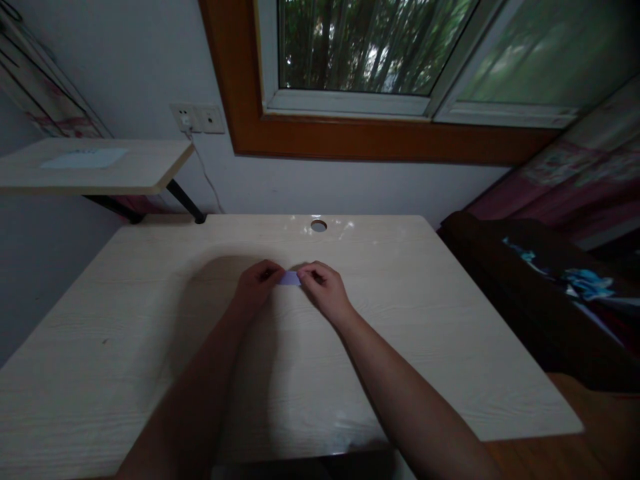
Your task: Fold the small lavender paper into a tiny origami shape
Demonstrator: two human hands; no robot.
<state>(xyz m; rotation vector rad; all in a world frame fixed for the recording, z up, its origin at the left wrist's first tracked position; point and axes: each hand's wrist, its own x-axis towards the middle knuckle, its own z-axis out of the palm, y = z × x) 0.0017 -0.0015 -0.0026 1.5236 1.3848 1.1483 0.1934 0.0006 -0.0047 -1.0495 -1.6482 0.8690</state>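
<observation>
A small pale purple piece of paper [289,278] lies low over the middle of a light wooden table [150,320]. My left hand [257,283] pinches its left end with curled fingers. My right hand [323,287] pinches its right end, fingers closed too. Both forearms reach in from the bottom edge. Most of the paper is hidden between the fingers.
A round cable hole [319,225] sits at the table's far edge. A small side shelf [95,167] with a white sheet stands at the left, wall sockets [197,119] above it. A window runs across the back; a dark bed with bedding [550,287] lies on the right.
</observation>
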